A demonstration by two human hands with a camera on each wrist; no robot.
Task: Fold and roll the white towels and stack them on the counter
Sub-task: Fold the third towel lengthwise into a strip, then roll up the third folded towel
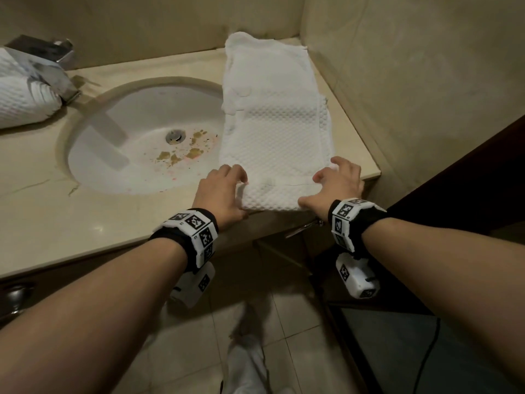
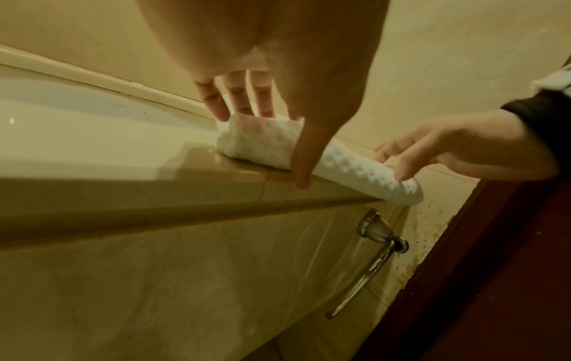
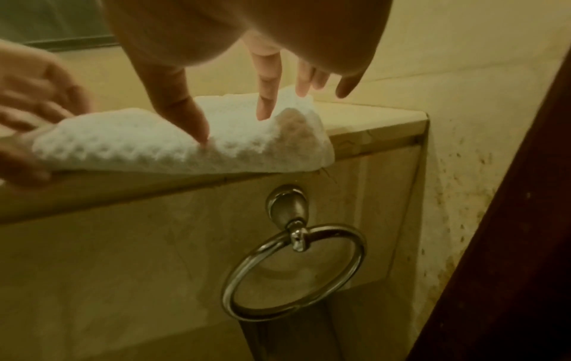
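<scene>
A white waffle-textured towel [image 1: 272, 137] lies folded into a long strip on the counter [image 1: 42, 209], right of the sink and running back to the wall corner. Its near end is turned up into a short roll [image 2: 259, 144] at the counter's front edge. My left hand [image 1: 224, 189] grips the roll's left end, fingers behind it and thumb in front [image 2: 271, 136]. My right hand [image 1: 335, 183] holds the right end, thumb and index finger pressed into the cloth [image 3: 231, 127]. A second towel, rolled up [image 1: 20, 92], lies at the far left by the faucet.
The oval sink [image 1: 136, 115], stained near its drain, sits left of the towel, behind it a chrome faucet [image 1: 51, 61]. A metal towel ring [image 3: 293, 271] hangs on the cabinet front under the roll. White cloth [image 1: 247, 362] lies on the tiled floor. A dark door [image 1: 468, 180] stands at the right.
</scene>
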